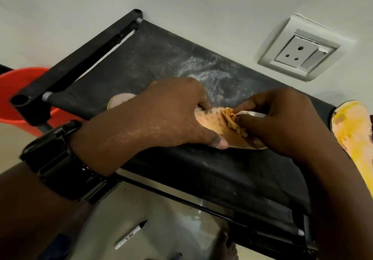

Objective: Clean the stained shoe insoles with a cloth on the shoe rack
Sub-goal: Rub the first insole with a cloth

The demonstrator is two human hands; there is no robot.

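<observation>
- Down on the pale floor, nearest of all: white pen with a black tip, lying loose; blurred bare toes to its right.
- On the left wrist, a black watch.
- Left hand: spread over the insole, thumb along its near edge, fingers curled over the far edge, gripping it and pressing it down on the top shelf of the shoe rack.
- Insole: pinkish, speckled with brown stain, lying across the dark fabric shelf, one rounded end poking out left of the left hand.
- Right hand: pinching a crumpled orange-brown cloth between thumb and fingers, holding it against the middle of the insole.
- Off to the right, a second insole, heavily yellow-stained, at the shelf's right end, apart from both hands.
- Behind the hands, a whitish powdery smear on the black fabric.
- Beyond the rack's left frame, a red bucket, partly hidden by the black tube.
- Farthest back, white wall with a socket plate above the shelf's right half.
</observation>
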